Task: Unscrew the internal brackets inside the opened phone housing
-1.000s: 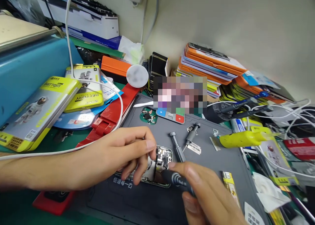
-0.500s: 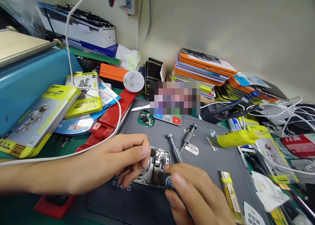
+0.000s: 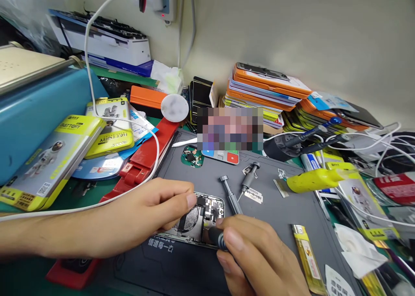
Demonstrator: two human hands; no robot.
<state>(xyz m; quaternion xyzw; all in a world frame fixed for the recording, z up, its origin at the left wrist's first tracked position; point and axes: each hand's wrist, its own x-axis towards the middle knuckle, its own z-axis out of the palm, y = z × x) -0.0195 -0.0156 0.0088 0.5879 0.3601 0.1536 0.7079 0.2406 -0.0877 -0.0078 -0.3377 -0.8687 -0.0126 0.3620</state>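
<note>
An opened phone (image 3: 192, 231) lies on the dark grey mat (image 3: 181, 270), its circuit board and a round silvery area showing. My left hand (image 3: 171, 205) is closed at the phone's upper left edge, thumb and forefinger pressed together; anything between them is too small to make out. In my right hand (image 3: 256, 253) is a dark screwdriver (image 3: 218, 239), its end over the phone's right part, the tip hidden. Two more screwdrivers, one grey (image 3: 231, 194) and one thinner (image 3: 249, 180), lie behind my right hand, beside a razor blade (image 3: 254, 195).
Battery boxes (image 3: 48, 157) and a red clamp-like tool (image 3: 136, 166) lie left, with a white cable (image 3: 158, 149) crossing above my left forearm. Right are a yellow bottle (image 3: 311, 180), a lighter (image 3: 308, 257) and a tool holder (image 3: 282, 148). Orange boxes (image 3: 269, 86) are stacked behind.
My left hand's lower fingers have drawn in and back, uncovering more of the round area in the phone. My right hand has barely moved. The view has shifted slightly.
</note>
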